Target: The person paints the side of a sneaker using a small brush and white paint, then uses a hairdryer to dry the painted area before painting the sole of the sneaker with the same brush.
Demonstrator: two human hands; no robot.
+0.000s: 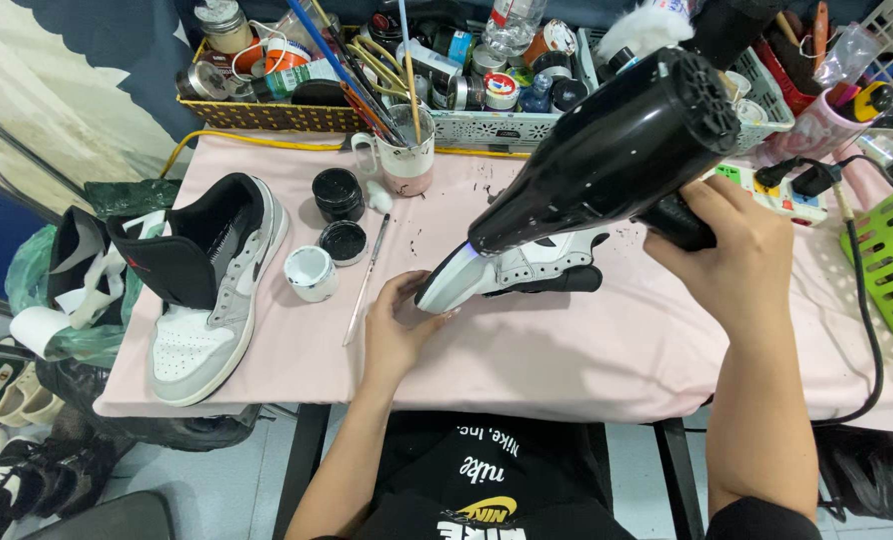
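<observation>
- Here, right hand (732,255) grips dryer (607,155), nozzle aimed down-left at shoe (512,272).
- Left hand (397,325) clasps shoe's toe; shoe lies left-right on bench (567,350).

Pink-clothed table (527,360), grey sneaker (212,300), paint jars (339,195), brush mug (407,160)

Grey-white sneaker (212,290) — paint jars (338,193), brush mug (405,160)

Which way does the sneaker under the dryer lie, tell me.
Tipped on its side: the sneaker shows its sole edge toward the left hand, nozzle of the hair dryer above.
</observation>
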